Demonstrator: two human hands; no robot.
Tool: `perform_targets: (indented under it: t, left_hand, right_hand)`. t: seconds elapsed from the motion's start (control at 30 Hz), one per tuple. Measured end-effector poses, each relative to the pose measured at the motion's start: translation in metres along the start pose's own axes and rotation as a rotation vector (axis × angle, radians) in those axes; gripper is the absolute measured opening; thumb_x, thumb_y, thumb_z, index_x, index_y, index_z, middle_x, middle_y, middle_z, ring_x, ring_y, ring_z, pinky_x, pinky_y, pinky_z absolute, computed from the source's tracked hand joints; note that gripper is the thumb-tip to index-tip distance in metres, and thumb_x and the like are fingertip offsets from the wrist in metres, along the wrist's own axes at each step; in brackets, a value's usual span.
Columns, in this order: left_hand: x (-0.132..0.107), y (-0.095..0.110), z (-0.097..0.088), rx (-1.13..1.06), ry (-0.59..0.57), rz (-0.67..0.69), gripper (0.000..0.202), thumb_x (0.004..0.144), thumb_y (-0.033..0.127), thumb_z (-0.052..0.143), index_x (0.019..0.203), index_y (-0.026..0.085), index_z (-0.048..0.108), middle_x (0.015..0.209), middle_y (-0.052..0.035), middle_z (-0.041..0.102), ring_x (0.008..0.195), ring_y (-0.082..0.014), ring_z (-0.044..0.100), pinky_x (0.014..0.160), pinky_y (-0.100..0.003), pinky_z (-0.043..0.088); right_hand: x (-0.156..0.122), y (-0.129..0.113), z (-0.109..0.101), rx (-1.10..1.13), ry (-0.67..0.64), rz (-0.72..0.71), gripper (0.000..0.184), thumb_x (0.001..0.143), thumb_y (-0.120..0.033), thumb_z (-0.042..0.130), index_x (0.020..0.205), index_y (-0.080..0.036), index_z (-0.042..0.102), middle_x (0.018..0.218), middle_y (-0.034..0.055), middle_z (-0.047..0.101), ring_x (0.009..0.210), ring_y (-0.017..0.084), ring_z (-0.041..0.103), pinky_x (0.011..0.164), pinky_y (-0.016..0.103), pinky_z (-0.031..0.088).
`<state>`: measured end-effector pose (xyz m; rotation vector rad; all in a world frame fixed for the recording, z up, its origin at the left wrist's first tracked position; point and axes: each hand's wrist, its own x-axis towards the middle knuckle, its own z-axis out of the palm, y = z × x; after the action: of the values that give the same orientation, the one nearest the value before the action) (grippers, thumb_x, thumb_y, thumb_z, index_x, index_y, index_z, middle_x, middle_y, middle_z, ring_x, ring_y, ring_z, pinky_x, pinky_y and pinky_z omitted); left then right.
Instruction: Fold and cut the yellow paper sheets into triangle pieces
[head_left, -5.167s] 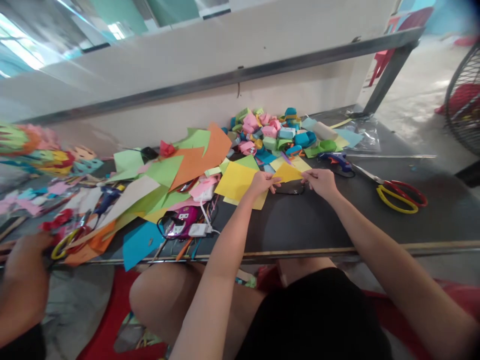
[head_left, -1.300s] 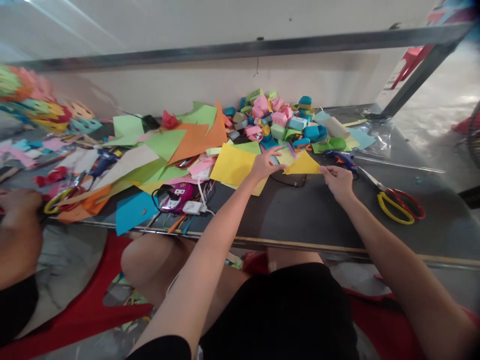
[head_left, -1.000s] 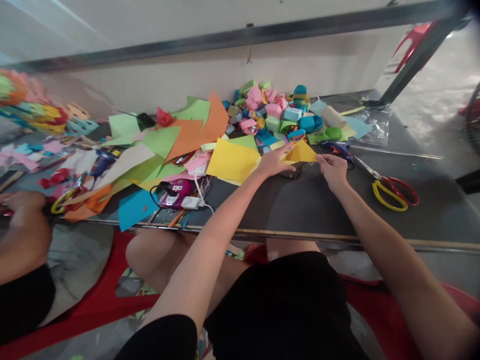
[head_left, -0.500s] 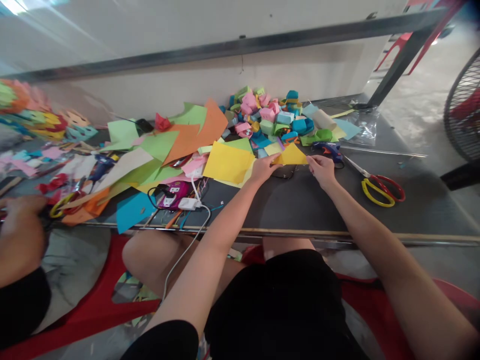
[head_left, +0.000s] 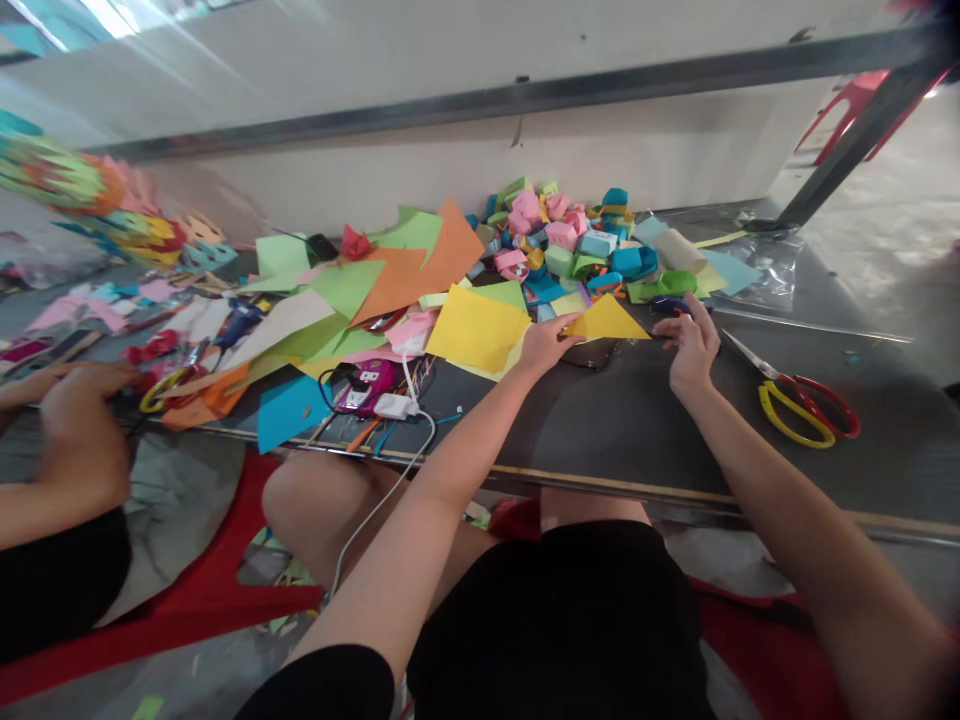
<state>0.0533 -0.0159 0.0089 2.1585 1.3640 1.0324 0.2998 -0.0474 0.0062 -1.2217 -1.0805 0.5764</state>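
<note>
My left hand (head_left: 550, 345) is closed on a folded yellow paper piece (head_left: 611, 320), pinching its left end. The paper tapers to a point at the right and is held just above the dark tabletop. My right hand (head_left: 694, 348) is apart from the paper, to its right, with fingers spread and nothing visible in them. It is close in front of a blue glue gun (head_left: 670, 303), partly hidden by the fingers; whether they touch is unclear. Left of my left hand lie yellow paper sheets (head_left: 476, 328). A dark flat object (head_left: 592, 356) lies below the folded paper.
Scissors (head_left: 799, 405) with red and yellow handles lie right. Behind is a heap of small folded paper pieces (head_left: 559, 235). A purple power strip (head_left: 367, 385) with a white cable (head_left: 401, 480) sits left. A co-worker's arm (head_left: 82, 430) rests at far left.
My right hand has let go of the yellow paper's right end and moved right, its fingers opening. My left hand still holds the paper. The view has shifted slightly left.
</note>
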Motion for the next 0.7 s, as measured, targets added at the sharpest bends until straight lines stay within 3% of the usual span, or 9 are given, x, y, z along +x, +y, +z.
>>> perform_targets:
  t: [0.07,0.13,0.27,0.43,0.57,0.7]
  left_hand:
    - [0.0,-0.001,0.001,-0.006,-0.008,0.006,0.04,0.088,0.031,0.077,0.127,0.026,0.072,0.127,-0.0082,0.075,0.111,-0.0248,0.074,0.099,-0.038,0.058]
    - [0.0,0.0,0.0,-0.002,-0.021,-0.001,0.041,0.088,0.03,0.077,0.128,0.025,0.072,0.127,-0.009,0.075,0.112,-0.0253,0.073,0.099,-0.038,0.059]
    - [0.0,0.001,-0.001,-0.002,-0.032,-0.007,0.043,0.087,0.029,0.077,0.129,0.022,0.071,0.127,-0.0099,0.075,0.115,-0.0268,0.072,0.1,-0.038,0.058]
    - [-0.001,-0.001,0.0,-0.037,-0.032,0.01,0.043,0.089,0.032,0.076,0.13,0.024,0.071,0.129,-0.0086,0.074,0.114,-0.0265,0.073,0.097,-0.037,0.059]
    - [-0.002,0.004,-0.003,-0.044,-0.053,0.002,0.043,0.088,0.034,0.076,0.13,0.027,0.071,0.128,-0.008,0.075,0.102,-0.0241,0.076,0.095,-0.037,0.059]
    - [-0.001,0.008,-0.005,-0.018,-0.065,-0.021,0.042,0.087,0.032,0.078,0.128,0.026,0.072,0.123,-0.0076,0.077,0.094,-0.0226,0.077,0.091,-0.037,0.058]
  right_hand:
    - [0.001,0.002,-0.001,-0.022,0.0,-0.04,0.066,0.093,-0.06,0.042,0.147,-0.023,0.056,0.098,0.0099,0.072,0.083,0.022,0.071,0.058,0.029,0.053]
    - [0.001,0.003,-0.001,-0.049,-0.014,-0.069,0.068,0.094,-0.06,0.04,0.152,-0.026,0.051,0.118,0.0133,0.07,0.1,0.026,0.072,0.064,0.033,0.058]
    - [0.002,0.01,0.0,-0.051,-0.001,-0.092,0.066,0.095,-0.057,0.042,0.154,-0.026,0.048,0.134,0.015,0.065,0.116,0.03,0.068,0.074,0.038,0.06]
    - [-0.002,0.014,0.006,-0.177,-0.213,-0.045,0.06,0.085,-0.052,0.065,0.135,-0.019,0.065,0.116,0.0147,0.074,0.1,0.028,0.071,0.083,0.041,0.057]
    - [-0.006,-0.001,0.004,-0.55,-0.36,-0.099,0.027,0.086,-0.042,0.063,0.09,-0.019,0.077,0.083,0.0069,0.076,0.076,0.023,0.068,0.074,0.036,0.052]
    - [-0.007,-0.015,0.002,-0.638,-0.388,-0.109,0.023,0.086,-0.034,0.059,0.078,-0.02,0.075,0.074,0.0045,0.076,0.066,0.02,0.066,0.066,0.031,0.047]
